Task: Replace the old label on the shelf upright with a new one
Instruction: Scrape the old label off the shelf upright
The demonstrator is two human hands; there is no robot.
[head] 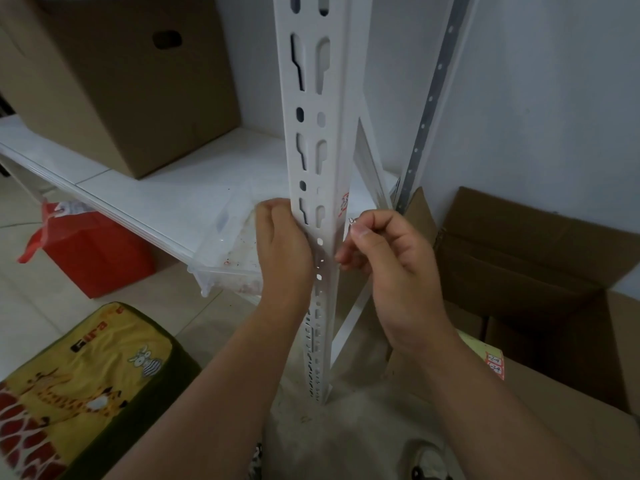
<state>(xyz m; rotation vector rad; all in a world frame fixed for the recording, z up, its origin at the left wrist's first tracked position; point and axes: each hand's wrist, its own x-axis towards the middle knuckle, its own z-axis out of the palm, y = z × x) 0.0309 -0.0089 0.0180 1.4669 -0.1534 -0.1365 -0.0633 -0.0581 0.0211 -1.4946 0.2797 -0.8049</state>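
The shelf upright (313, 140) in the centre is white painted metal, smooth with a soft sheen. Upper left, the cardboard box (114, 81) looks matt brown. The tray (225, 258) at mid-left is clear glossy plastic. Lower left, a printed cloth cushion (79, 386) looks soft and matt. The red bag (86, 251) is shiny.

Two bare forearms, no sleeves, no watch or rings visible. Short-trimmed nails. White-and-black shoe (429, 460) at bottom edge, below the white slotted metal shelf upright (317, 161).
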